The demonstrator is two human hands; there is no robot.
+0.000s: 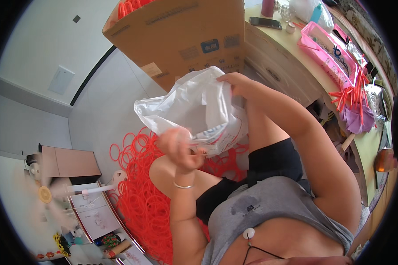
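A white plastic bag (185, 101) with printing on its side hangs between my knees, its mouth gaping upward. My right hand (235, 83) is closed on the bag's far right rim. At the near left edge of the bag is my left hand (179, 148), smeared by motion, with a silver bangle on the wrist; whether its fingers grip anything does not show. Red plastic rings (141, 212) lie in a big heap on the floor, under and to the left of my legs.
Ahead stands a tall cardboard box (177, 39) with red rings showing at its top. Along the right runs a table (367, 154) bearing a phone (265, 23), a pink basket (327, 57) and a purple cloth (357, 118). A fan (44, 194) and a low cabinet (95, 221) are at left.
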